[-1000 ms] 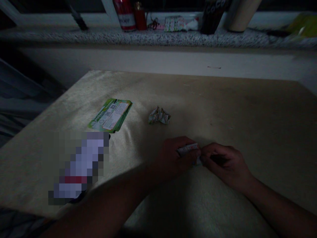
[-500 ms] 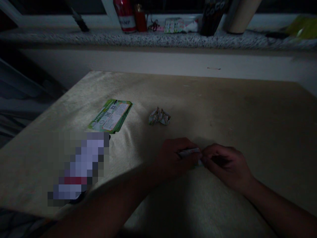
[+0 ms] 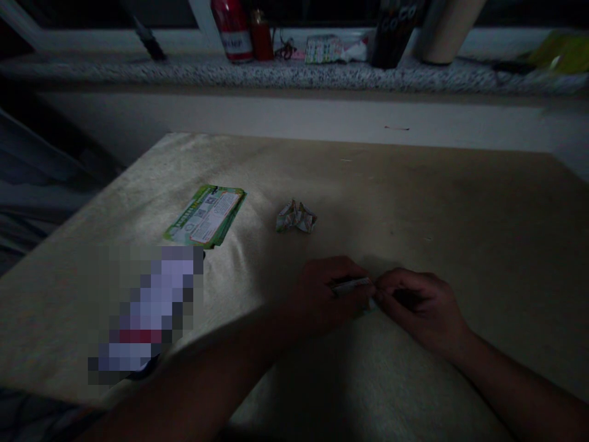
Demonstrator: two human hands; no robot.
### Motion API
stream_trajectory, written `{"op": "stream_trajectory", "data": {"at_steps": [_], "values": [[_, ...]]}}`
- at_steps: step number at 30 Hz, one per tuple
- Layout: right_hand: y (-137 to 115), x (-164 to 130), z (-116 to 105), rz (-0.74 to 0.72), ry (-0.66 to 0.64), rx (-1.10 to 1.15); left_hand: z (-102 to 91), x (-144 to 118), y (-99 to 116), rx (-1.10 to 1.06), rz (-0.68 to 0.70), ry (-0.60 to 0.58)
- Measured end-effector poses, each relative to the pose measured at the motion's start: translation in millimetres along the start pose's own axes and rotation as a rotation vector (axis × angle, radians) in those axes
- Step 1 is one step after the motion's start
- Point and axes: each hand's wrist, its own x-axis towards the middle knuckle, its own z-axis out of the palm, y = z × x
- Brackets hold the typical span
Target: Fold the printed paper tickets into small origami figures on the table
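A small piece of folded paper (image 3: pixel 351 285) is pinched between the thumb and fingers of my left hand (image 3: pixel 329 293), just above the table. My right hand (image 3: pixel 421 304) meets it from the right, its thumb and forefinger closed on the paper's right end. Most of the paper is hidden by my fingers; a pale printed strip and a bit of green below show. Beyond my hands stands a folded paper figure (image 3: pixel 296 217) with pointed tips. To its left lies a stack of green printed leaflets (image 3: pixel 207 215).
A pixelated pale object (image 3: pixel 154 307) lies at the left of the cloth-covered table (image 3: pixel 257 166). Behind, a speckled stone sill (image 3: pixel 285 75) holds a red bottle (image 3: pixel 234 31), a smaller red bottle (image 3: pixel 261 40), a black cup (image 3: pixel 393 37) and a beige cylinder (image 3: pixel 448 31).
Almost nothing differs. Both hands stay at the same place on the paper, with only a slight shift of the fingers.
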Motion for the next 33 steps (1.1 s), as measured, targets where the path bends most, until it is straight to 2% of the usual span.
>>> {"op": "stream_trajectory", "data": {"at_steps": [14, 23, 30, 33], "values": [[1.6, 0.6, -0.6, -0.007, -0.013, 0.008, 0.9, 0.7, -0.6, -0.099, 0.050, -0.023], [-0.3, 2.0, 0.0, 0.034, -0.022, 0.051, 1.4, 0.4, 0.5, 0.016, -0.034, -0.017], [1.8, 0.3, 0.0, 0.024, -0.031, 0.034, -0.4, -0.2, 2.5, 0.028, 0.073, -0.055], [1.9, 0.2, -0.1, 0.025, -0.032, 0.023, -0.9, -0.6, 3.2, 0.042, 0.055, -0.071]]}}
